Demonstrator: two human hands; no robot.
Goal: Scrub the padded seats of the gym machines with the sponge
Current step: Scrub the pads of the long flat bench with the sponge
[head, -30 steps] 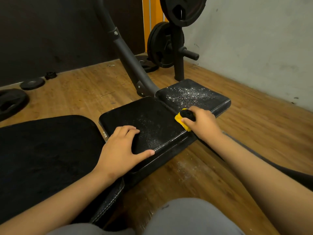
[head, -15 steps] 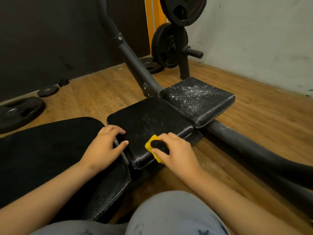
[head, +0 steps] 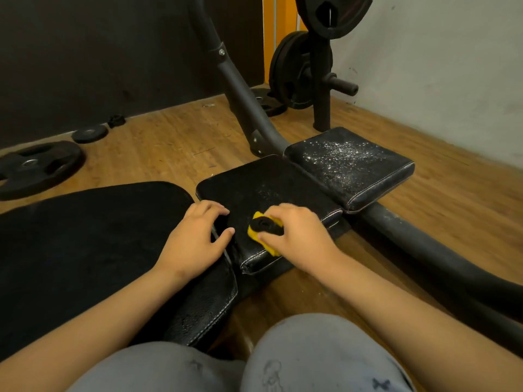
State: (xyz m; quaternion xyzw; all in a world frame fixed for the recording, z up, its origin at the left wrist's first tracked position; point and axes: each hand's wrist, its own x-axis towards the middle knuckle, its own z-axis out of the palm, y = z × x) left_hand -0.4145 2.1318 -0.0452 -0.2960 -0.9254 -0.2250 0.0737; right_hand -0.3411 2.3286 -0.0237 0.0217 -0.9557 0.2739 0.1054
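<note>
- Right grip (head: 297,236) was seen closed round the sponge (head: 266,226), fingers curled over its black scouring face, with yellow foam showing on the left and at the near edge.
- Sponge contact was made on the near-right part of the middle seat pad (head: 268,182), close beside the stitched front seam.
- Left grip (head: 195,241) was laid on that pad's near-left corner, fingers loosely bent and thumb spread; nothing was clasped, and bracing was judged to be its job.
- Faint white specks were noted further up the middle pad, so the step in hand was judged to be only partly done.
- Flat, even pressure was thought best, with overlapping strokes carried from the seam towards the far edge.
- So near the seam, a slip off the pad was counted the main risk; shorter strokes there were advised, run along the stitching rather than across it.
- Far seat pad (head: 348,162) was seen thickly speckled white and well apart from the sponge; it was judged to be waiting its turn.
- Large back pad (head: 85,236) was seen dark and matte on the left, under the left forearm.
</note>
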